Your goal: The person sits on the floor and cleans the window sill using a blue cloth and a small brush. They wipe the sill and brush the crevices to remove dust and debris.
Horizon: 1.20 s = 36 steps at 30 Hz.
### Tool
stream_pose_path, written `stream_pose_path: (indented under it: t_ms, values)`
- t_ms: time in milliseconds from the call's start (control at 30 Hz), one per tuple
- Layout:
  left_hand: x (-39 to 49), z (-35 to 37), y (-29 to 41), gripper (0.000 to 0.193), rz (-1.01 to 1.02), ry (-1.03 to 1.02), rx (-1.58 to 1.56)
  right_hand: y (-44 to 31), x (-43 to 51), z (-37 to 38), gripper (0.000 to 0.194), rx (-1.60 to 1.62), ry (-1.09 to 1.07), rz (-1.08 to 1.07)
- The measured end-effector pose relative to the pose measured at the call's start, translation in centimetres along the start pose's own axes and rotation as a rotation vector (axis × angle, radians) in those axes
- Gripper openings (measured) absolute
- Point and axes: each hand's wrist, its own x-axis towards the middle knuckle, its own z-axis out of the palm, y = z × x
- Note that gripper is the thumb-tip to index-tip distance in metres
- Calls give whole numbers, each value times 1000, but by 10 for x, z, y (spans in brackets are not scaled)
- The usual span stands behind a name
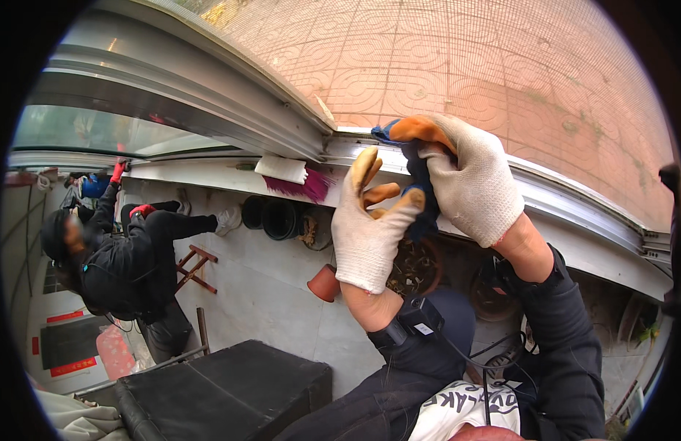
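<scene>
Both my hands wear off-white knit gloves with orange-yellow fingers. Pinched in my right hand [470, 176] is a dark blue cloth [420, 171], which hangs down over the inner edge of the window sill. A bit of blue shows at that hand's fingertips, beside the aluminium window track [392, 160]. My left hand [368, 226] is raised just left of the cloth, its fingers apart. Its thumb overlaps the cloth in view; whether they touch is unclear. To the left, a brush [285, 173] with a white head and purple bristles lies on the sill.
A mesh screen [456, 66] covers the opening, with paving outside. Below the sill stand black pots [279, 219], a tipped terracotta pot [324, 283] and a planter [415, 267]. At left, a person [131, 264] in red gloves reaches toward the window. A black padded seat [224, 380] stands behind.
</scene>
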Motion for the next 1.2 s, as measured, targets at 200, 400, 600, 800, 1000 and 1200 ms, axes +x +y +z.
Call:
stream_pose_path:
  t_ms: [200,400,600,800,1000,1200]
  values:
    - [-13,0,10,24,-125,-32,-116,-26,3,-13,31,270,-138,69]
    - [-7,-21,10,26,128,307,-436,-13,-35,-65,23,-69,56,126]
    - [-17,-28,10,44,241,335,-647,13,-72,-58,22,-357,-63,147]
    - [-26,-18,13,60,311,61,-596,-3,-87,-28,55,-86,-178,113]
    - [-30,-17,14,55,185,-15,-587,-15,-59,-9,89,663,-356,156]
    - [-35,-13,24,35,77,-97,-568,-11,-29,4,52,672,-293,315]
